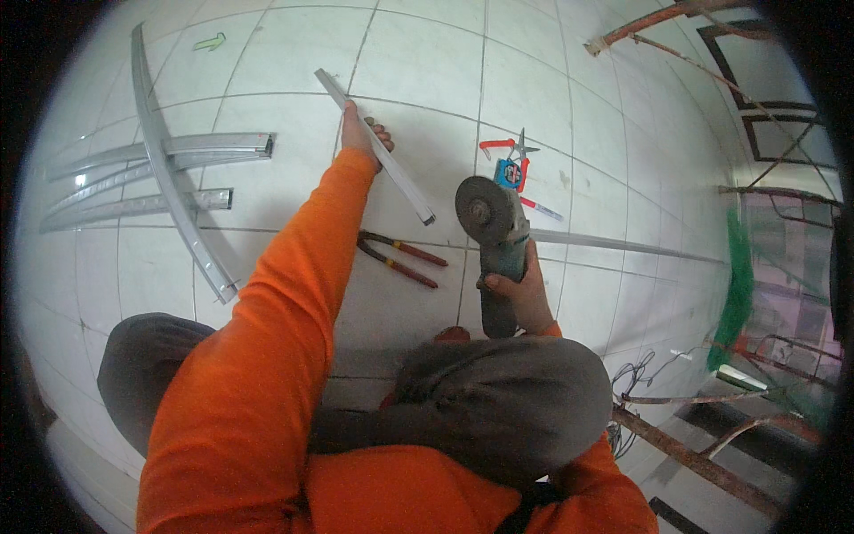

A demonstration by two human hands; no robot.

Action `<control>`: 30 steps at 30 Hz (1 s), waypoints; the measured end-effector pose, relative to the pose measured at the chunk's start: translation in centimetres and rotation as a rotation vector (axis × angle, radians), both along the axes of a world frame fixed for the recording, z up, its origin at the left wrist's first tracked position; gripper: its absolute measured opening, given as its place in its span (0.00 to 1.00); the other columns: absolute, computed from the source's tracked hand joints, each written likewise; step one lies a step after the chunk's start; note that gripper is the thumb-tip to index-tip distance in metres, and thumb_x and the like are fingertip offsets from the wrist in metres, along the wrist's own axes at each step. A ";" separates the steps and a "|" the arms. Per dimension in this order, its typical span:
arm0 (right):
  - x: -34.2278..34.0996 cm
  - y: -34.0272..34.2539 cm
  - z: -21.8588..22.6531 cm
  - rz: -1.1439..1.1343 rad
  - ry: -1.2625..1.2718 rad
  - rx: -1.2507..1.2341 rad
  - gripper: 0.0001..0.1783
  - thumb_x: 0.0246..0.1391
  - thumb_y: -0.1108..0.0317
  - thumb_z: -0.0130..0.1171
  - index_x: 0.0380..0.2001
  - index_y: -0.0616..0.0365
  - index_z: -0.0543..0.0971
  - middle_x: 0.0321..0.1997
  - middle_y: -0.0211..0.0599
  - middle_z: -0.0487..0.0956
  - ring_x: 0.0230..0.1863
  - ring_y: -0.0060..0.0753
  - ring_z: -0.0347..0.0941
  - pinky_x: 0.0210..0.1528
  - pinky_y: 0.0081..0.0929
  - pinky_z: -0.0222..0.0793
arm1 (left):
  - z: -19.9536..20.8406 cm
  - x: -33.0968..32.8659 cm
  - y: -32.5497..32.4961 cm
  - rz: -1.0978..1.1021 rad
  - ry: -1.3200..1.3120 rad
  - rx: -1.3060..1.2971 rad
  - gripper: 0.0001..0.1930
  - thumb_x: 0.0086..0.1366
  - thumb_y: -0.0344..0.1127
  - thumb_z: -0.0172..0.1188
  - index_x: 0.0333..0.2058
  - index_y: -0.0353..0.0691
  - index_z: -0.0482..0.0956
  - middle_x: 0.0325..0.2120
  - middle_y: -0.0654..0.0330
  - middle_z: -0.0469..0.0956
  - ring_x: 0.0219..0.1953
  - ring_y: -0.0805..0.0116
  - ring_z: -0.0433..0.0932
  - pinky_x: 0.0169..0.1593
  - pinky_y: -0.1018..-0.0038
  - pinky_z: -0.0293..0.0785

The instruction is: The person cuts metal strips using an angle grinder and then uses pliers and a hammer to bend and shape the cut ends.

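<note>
My left hand (364,135) is closed round a short metal channel (405,190), which slants from upper left to lower right over the tiles. In my right hand (528,296) is an angle grinder (504,258), gripped by its body, its dark disc (481,209) facing up at the front. The disc and the channel's lower end are apart. Between my hands and nearer to me, pliers-like snips (402,259) with red-brown handles lie on the floor. Beyond the grinder are red-handled snips (523,147), a small blue box (509,173) and a pen-like marker (542,209).
Several metal channels (178,205) lie crossed on the tiled floor at the left. One long thin strip (627,245) runs to the right. Rusty scaffold frames (703,458), tangled wires (633,378) and green netting (735,285) stand along the right side.
</note>
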State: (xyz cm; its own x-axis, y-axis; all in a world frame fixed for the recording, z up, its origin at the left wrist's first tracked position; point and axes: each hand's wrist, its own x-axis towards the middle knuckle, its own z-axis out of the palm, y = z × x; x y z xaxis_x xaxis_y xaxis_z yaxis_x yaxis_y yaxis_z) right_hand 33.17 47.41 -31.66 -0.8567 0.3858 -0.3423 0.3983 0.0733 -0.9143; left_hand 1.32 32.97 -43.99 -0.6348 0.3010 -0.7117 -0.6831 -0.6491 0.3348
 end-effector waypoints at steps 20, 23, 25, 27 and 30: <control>9.6 7.6 -5.2 -0.621 0.183 -0.699 0.36 0.56 0.39 0.55 0.48 0.65 0.73 0.33 0.44 0.80 0.29 0.38 0.78 0.32 0.33 0.78 | 1.2 -2.8 -2.4 -0.051 0.217 -0.113 0.28 0.68 0.66 0.40 0.27 0.45 0.65 0.18 0.64 0.62 0.18 0.69 0.60 0.22 0.72 0.60; 13.5 10.2 -8.0 -0.736 0.273 -0.793 0.37 0.56 0.37 0.52 0.46 0.65 0.75 0.32 0.43 0.80 0.28 0.39 0.78 0.32 0.32 0.77 | 1.9 -4.0 -2.7 -0.042 0.276 -0.125 0.27 0.69 0.65 0.42 0.28 0.44 0.66 0.18 0.63 0.64 0.19 0.69 0.62 0.23 0.71 0.60; 15.7 12.1 -10.3 -0.784 0.308 -0.823 0.37 0.57 0.36 0.50 0.45 0.65 0.75 0.32 0.43 0.80 0.28 0.39 0.78 0.32 0.32 0.76 | 2.7 -4.7 -2.7 -0.025 0.278 -0.181 0.27 0.69 0.64 0.42 0.28 0.44 0.66 0.19 0.64 0.64 0.20 0.69 0.62 0.23 0.72 0.61; 17.7 13.6 -12.2 -0.893 0.325 -0.759 0.36 0.57 0.36 0.50 0.43 0.65 0.76 0.32 0.42 0.80 0.28 0.40 0.78 0.32 0.31 0.76 | 2.7 -5.4 -2.6 -0.056 0.320 -0.187 0.27 0.69 0.64 0.42 0.29 0.43 0.67 0.19 0.63 0.63 0.20 0.69 0.62 0.23 0.72 0.60; 18.3 14.6 -13.8 -0.955 0.429 -0.724 0.35 0.57 0.36 0.50 0.42 0.64 0.76 0.33 0.43 0.80 0.30 0.40 0.77 0.32 0.32 0.75 | 2.8 -7.9 -3.2 -0.113 0.350 -0.193 0.28 0.68 0.63 0.45 0.29 0.40 0.68 0.20 0.63 0.64 0.20 0.68 0.62 0.23 0.72 0.59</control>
State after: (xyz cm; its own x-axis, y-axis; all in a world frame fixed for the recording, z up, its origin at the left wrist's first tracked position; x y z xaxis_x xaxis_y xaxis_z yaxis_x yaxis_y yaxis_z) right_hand 51.44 62.00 -45.49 -0.4366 0.7495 -0.4976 -0.3196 -0.6462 -0.6930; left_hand -6.60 29.81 -41.14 -0.8188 0.2648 -0.5093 -0.5701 -0.4786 0.6678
